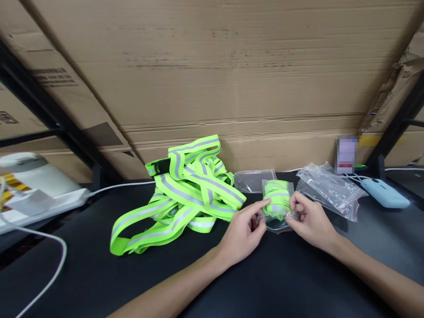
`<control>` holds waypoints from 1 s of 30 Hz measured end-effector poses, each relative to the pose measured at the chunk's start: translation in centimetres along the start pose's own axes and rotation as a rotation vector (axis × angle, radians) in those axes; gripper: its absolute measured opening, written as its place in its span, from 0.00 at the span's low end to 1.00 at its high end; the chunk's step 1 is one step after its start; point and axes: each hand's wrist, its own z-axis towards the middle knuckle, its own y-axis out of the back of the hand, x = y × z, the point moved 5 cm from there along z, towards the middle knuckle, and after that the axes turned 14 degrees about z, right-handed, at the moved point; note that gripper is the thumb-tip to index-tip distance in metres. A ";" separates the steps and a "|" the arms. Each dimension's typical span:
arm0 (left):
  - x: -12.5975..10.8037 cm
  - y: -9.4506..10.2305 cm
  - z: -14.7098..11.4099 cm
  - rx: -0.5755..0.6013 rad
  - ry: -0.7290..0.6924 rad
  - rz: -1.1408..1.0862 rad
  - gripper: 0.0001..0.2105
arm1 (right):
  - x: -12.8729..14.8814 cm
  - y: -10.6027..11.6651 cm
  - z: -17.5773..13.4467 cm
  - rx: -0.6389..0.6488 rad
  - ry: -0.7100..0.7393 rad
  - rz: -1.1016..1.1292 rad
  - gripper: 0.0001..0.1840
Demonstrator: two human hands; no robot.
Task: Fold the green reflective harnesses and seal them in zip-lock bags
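Head view: just right of and below the frame's centre, a lime-green strap bundle [276, 198] with grey stripes, tucked inside a small clear bag [277, 227] on the black table [265, 282]. Done, judging by looks: one strap gathered compactly and set within the film. Seemingly left: a tangle of loose straps [218, 185], unbagged, heaped left of centre. Sealed or open at the bag's mouth: cannot tell. Also nearby: a pile of thin clear bags [326, 187] to the right, plus a single flat pouch [253, 181] behind and left of the bundle.

Left hand [243, 229], extended from the bottom edge: index finger stretched to the bag's left side, thumb near the lower corner, other fingers curled under. Right hand [311, 221], extended from the lower right: thumb and index finger drawn close, apparently pinching the bag's right edge, remaining fingers bent. Both forearms slanted inward, converging on the bag.
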 end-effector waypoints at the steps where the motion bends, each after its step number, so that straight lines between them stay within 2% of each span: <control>1: 0.0 0.1 0.0 -0.017 0.001 -0.012 0.20 | -0.1 0.0 0.0 0.007 0.022 -0.013 0.10; 5: -0.3 0.4 0.0 -0.064 0.005 -0.006 0.17 | -0.2 0.1 0.2 0.020 0.079 -0.110 0.14; 11: -0.9 0.4 -0.1 -0.059 0.025 -0.009 0.16 | 0.4 0.2 0.0 0.038 0.064 -0.137 0.17; 15: -1.2 0.9 -0.2 -0.088 -0.025 -0.022 0.15 | 1.2 0.0 -0.3 0.060 0.064 -0.060 0.07; 17: -1.4 1.2 -0.1 -0.084 -0.097 0.016 0.19 | 1.8 0.3 -0.2 0.045 0.094 0.000 0.11; 20: -1.5 1.8 0.0 -0.102 -0.200 0.073 0.27 | 2.5 0.8 -0.1 0.050 0.205 0.026 0.24; 22: -1.1 2.1 0.1 -0.147 -0.218 0.054 0.27 | 2.8 1.2 0.0 0.040 0.286 -0.027 0.31; 24: -0.6 2.3 0.3 -0.189 -0.222 0.014 0.23 | 2.9 1.6 0.1 0.000 0.359 -0.086 0.28; 28: -0.4 2.7 0.5 -0.231 -0.267 -0.016 0.15 | 2.8 2.4 0.1 -0.060 0.476 -0.089 0.12; 30: -1.0 3.2 0.9 -0.266 -0.324 0.020 0.13 | 2.9 3.0 0.2 -0.118 0.513 -0.076 0.12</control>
